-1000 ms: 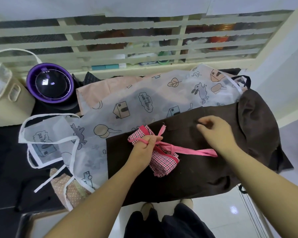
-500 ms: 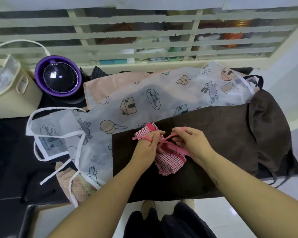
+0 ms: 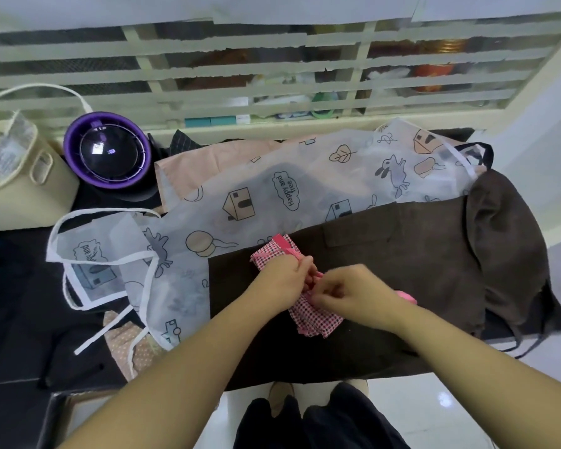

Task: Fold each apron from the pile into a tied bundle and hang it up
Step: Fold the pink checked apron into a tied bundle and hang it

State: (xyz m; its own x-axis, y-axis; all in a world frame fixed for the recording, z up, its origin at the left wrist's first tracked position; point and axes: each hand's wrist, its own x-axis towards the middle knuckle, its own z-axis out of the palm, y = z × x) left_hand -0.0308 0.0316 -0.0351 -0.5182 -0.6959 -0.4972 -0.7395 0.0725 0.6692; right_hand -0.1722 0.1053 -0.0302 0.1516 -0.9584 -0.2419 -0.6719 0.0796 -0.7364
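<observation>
Pink-checked apron bundle (image 3: 316, 317) lies on the brown apron (image 3: 402, 254), near the translucent printed apron (image 3: 272, 189). I see my left hand (image 3: 280, 280) pinching the pink tie (image 3: 408, 297) at the bundle's upper end. My right hand (image 3: 353, 294) is close against it, fingers curled round the same tie.

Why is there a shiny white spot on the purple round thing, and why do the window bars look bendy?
Head view: the purple-rimmed glossy dome reflects a light, making that glare spot; head view again: the wide-angle lens curves the straight window bars, most near the edges.
</observation>
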